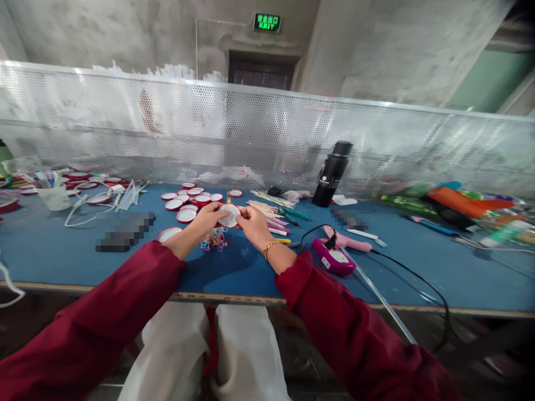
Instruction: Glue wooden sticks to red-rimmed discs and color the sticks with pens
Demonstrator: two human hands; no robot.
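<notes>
Between my two hands a round white lid with a red rim [229, 216] is held up over the table, its white face toward me. My left hand [208, 218] pinches its left edge. On the opposite edge, my right hand [254, 224] grips it with thumb and fingers. Just under the left hand lies a small heap of colourful twisted pieces [214, 239]. Behind the hands, several more red-rimmed white lids [186, 214] are spread on the table. Thin sticks [267, 208] and a pair of green-handled pliers [288, 215] lie beyond my right hand.
On the right sit a pink glue gun [348, 240], a purple power box [333, 258] with a black cord, and a black bottle [333, 174]. A white cup [54, 196] with pens stands left. A perforated metal screen [267, 133] borders the blue table [246, 278].
</notes>
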